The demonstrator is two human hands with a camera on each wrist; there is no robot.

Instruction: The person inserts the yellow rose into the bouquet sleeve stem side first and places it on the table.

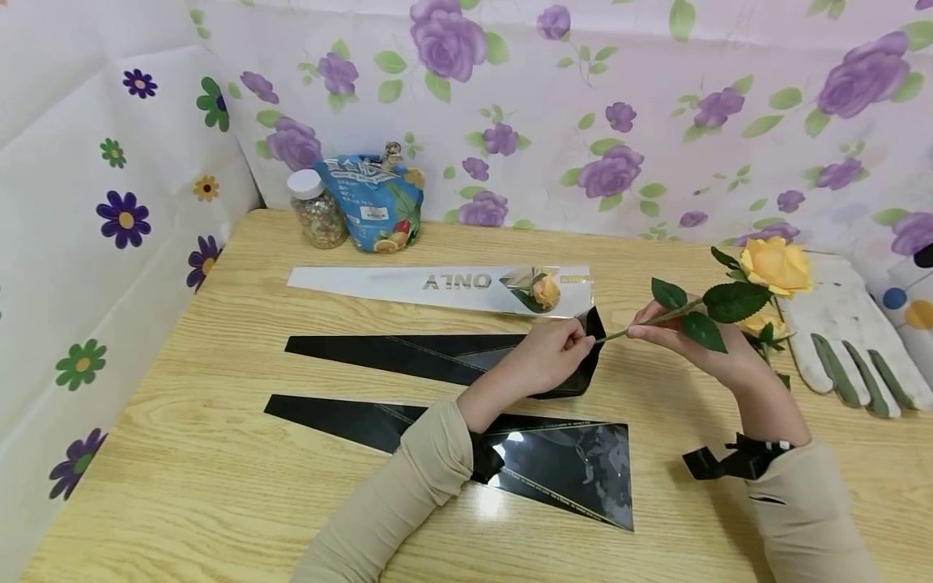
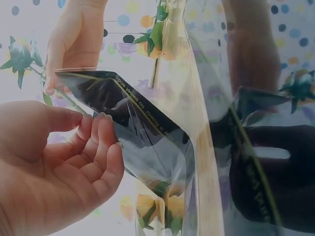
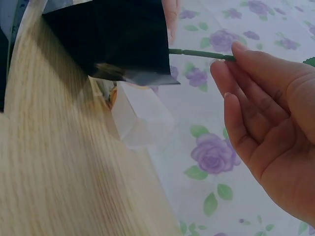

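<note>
Right hand (image 1: 710, 348) pinches the yellow rose (image 1: 776, 265) by its stem (image 1: 615, 334), left hand (image 1: 543, 356) nipping its lower end at the mouth of a black sleeve (image 1: 408, 356)! Behind, a white sleeve (image 1: 364, 283) holds another rose (image 1: 545, 291).

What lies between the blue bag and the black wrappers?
The white wrapper marked ONLY, with an orange rose near its wider end; the head view shows it.

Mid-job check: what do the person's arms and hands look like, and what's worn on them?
Creased beige sleeves run down both arms, stopping short of the hands. The left hand and right hand are bare. At the right wrist is a black strap with a small white piece; at the left, a black attachment.
</note>
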